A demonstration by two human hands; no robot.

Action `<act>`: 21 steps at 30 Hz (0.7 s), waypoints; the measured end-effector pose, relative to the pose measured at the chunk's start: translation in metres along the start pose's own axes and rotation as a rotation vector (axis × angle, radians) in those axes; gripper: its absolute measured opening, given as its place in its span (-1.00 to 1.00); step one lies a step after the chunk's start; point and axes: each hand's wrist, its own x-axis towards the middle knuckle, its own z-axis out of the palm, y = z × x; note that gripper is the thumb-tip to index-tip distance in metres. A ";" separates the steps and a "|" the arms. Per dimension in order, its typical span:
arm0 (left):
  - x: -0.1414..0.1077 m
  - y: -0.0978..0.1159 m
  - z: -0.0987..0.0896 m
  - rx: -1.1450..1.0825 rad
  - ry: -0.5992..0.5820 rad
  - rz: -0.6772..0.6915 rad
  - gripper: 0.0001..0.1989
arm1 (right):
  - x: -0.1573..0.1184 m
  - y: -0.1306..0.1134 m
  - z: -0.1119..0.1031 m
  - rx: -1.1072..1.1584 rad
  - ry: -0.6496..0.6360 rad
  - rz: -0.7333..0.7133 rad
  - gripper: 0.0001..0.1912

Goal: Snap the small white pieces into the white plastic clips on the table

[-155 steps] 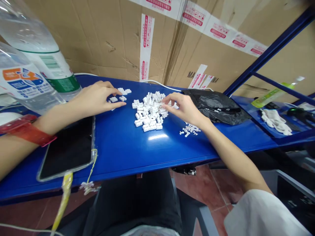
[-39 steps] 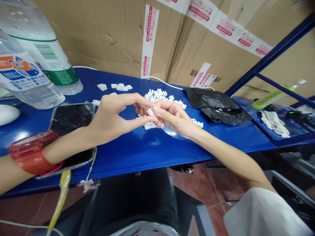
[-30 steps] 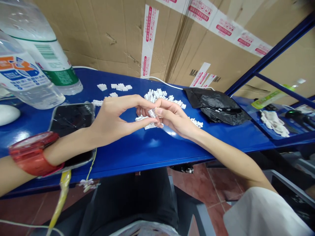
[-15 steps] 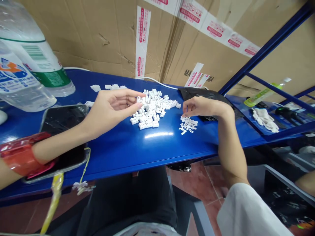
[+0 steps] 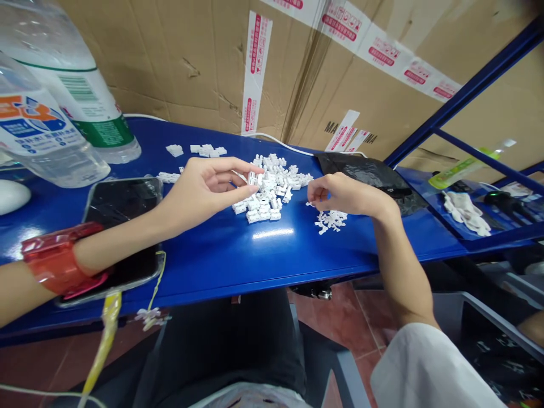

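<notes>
White blocks (image 5: 268,190) heaped between two hands

The left hand (image 5: 204,184) reaches in from 9 o'clock, its thumb and fingertips pinching one block (image 5: 253,178) at the heap's edge while the hand stays half open. The right hand (image 5: 344,195) hovers at 3 o'clock, fingers loosely curled, tips just above a scatter of smaller white bits (image 5: 330,222); whether it holds anything, I cannot tell. The heap sits mid-table on the blue table (image 5: 263,255), within reach of both hands, the smaller bits lying apart from it and a few set-aside blocks (image 5: 207,150) at 10 o'clock. A phone (image 5: 123,198) lies under the left forearm (image 5: 114,243), a black bag (image 5: 365,173) at 2 o'clock.
</notes>
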 end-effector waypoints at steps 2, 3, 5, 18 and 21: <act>0.000 -0.001 0.000 -0.010 -0.002 0.011 -0.72 | 0.001 -0.001 0.001 0.036 0.001 -0.046 -0.88; 0.000 -0.001 0.000 -0.015 -0.004 0.013 -0.72 | 0.001 -0.001 0.002 0.054 -0.001 -0.067 -0.88; -0.001 0.000 0.001 -0.021 -0.008 0.010 -0.71 | 0.002 -0.003 0.003 0.097 0.030 -0.125 -0.89; -0.006 0.004 0.003 0.090 0.028 0.098 -0.75 | 0.034 -0.068 0.055 1.222 0.419 -0.443 -0.78; -0.006 0.000 0.003 0.093 0.023 0.105 -0.77 | 0.037 -0.069 0.060 1.252 0.416 -0.418 -0.74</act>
